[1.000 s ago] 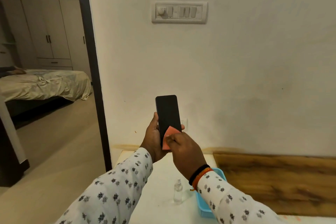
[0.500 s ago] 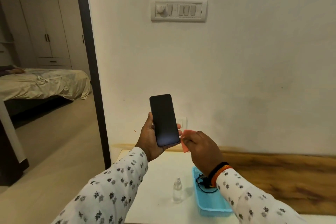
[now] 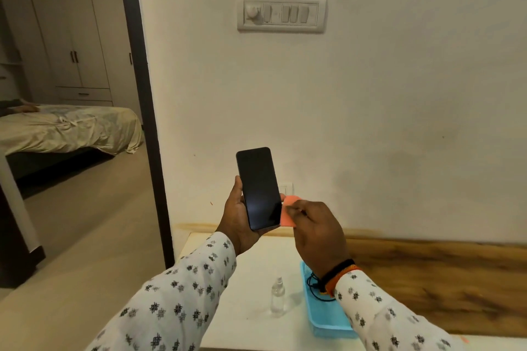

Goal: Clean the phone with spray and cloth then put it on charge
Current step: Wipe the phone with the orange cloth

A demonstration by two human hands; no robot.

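Observation:
A black phone (image 3: 259, 188) stands upright in the air, dark screen toward me, gripped at its lower half by my left hand (image 3: 236, 214). My right hand (image 3: 316, 231) pinches a small salmon-pink cloth (image 3: 289, 211) right beside the phone's lower right edge. Below, a small clear spray bottle (image 3: 277, 297) stands on the white table (image 3: 242, 279). A black charger cable (image 3: 315, 288) lies in a light blue tray (image 3: 328, 322), partly hidden by my right wrist. A white wall socket (image 3: 286, 188) peeks out behind the phone.
A switch panel (image 3: 281, 15) is mounted high on the white wall. A wooden surface (image 3: 433, 279) runs to the right of the table. On the left a dark door frame (image 3: 145, 122) opens onto a room with a bed (image 3: 65, 128) and wardrobes (image 3: 71, 43).
My right hand drew the cloth off the lower screen to the phone's right side. The phone tilted slightly left and its full screen came into view.

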